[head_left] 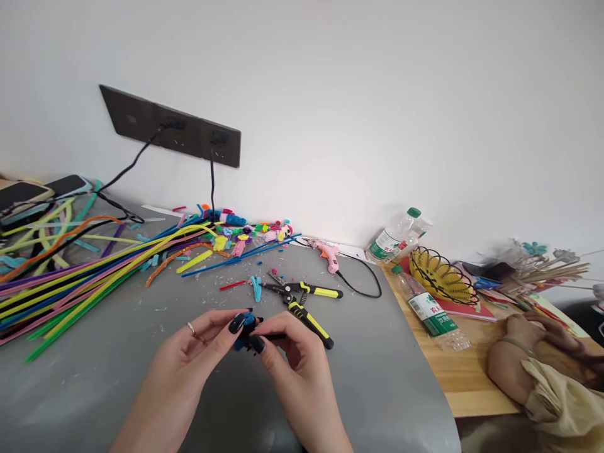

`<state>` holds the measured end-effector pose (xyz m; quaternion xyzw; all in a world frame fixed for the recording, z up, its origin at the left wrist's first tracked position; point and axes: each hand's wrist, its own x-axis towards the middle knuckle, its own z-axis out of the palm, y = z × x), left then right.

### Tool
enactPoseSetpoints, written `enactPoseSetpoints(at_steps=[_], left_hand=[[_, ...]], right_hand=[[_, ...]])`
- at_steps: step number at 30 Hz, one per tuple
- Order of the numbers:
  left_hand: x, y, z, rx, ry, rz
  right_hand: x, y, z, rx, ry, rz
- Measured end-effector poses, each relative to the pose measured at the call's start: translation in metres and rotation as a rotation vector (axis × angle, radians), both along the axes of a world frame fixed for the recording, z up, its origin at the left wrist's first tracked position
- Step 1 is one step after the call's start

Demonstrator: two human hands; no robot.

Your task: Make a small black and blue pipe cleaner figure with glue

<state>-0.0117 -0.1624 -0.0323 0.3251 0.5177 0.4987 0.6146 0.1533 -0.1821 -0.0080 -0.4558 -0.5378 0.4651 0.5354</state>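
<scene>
Both my hands meet low in the middle of the grey table point(117, 377). My left hand point(195, 343) and my right hand point(287, 346) pinch a small blue and black pipe-cleaner piece point(246, 330) between thumbs and fingertips. A ring sits on a left finger. Just beyond my right hand lie black and yellow wire cutters point(302, 301). A small teal pipe-cleaner scrap point(256, 287) lies next to them.
Long coloured pipe cleaners point(85, 270) fan across the left. Small finished craft pieces point(245, 236) sit by the wall. A pink glue gun point(329, 254), plastic bottles point(427, 311), a wire basket point(441, 277) and another person's hands point(528, 352) are at right.
</scene>
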Motion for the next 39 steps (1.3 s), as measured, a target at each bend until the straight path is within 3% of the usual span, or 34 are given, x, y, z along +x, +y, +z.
enactPoseSetpoints(at_steps=[7,17,28,39], left_hand=[[0.005,0.000,0.000,0.010,-0.136,-0.057],[0.014,-0.005,0.006,0.004,-0.248,-0.061],[0.014,-0.004,0.013,-0.012,-0.127,-0.067],[0.009,-0.001,-0.001,-0.028,-0.241,-0.132]], right_hand=[[0.004,0.003,-0.010,-0.022,0.141,-0.071],[0.012,0.005,-0.004,-0.157,0.234,0.023],[0.008,0.006,-0.003,-0.225,0.220,-0.065],[0.015,0.011,-0.009,-0.269,0.325,0.042]])
